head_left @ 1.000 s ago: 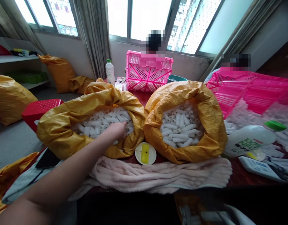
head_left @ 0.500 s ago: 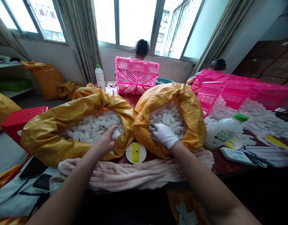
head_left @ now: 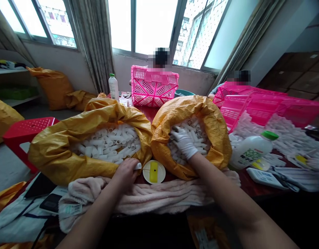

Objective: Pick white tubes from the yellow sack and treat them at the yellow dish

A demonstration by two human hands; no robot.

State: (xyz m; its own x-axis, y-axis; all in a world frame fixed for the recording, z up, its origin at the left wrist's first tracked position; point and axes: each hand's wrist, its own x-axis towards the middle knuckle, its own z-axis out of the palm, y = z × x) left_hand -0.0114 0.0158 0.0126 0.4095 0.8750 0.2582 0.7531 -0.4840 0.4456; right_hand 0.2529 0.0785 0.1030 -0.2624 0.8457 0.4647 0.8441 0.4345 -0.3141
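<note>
My left hand (head_left: 127, 173), bare, is closed on a short white plastic tube (head_left: 138, 166) at the front edge of the left yellow sack. Its fingers are beside a thin stick (head_left: 146, 169) that reaches onto a white plate (head_left: 162, 172) with a yellow pad (head_left: 153, 173). Whether they also grip the stick, I cannot tell. My right hand (head_left: 184, 142), in a white glove, rests with fingers apart over white tubes (head_left: 198, 135) in the right yellow sack (head_left: 218, 138). More tubes (head_left: 110, 141) fill the left yellow sack (head_left: 53, 152).
A pinkish towel (head_left: 159, 199) lies along the table's front edge. To the right stand a green-capped bottle (head_left: 251, 150) and heaps of white pieces (head_left: 286, 129). Pink baskets (head_left: 154, 86) are behind the sacks, with two people beyond. A red stool (head_left: 27, 129) is at left.
My left hand has come down and right with the tube, from over the left sack to beside the plate. My right hand has risen slightly among the tubes, its fingers now more visible.
</note>
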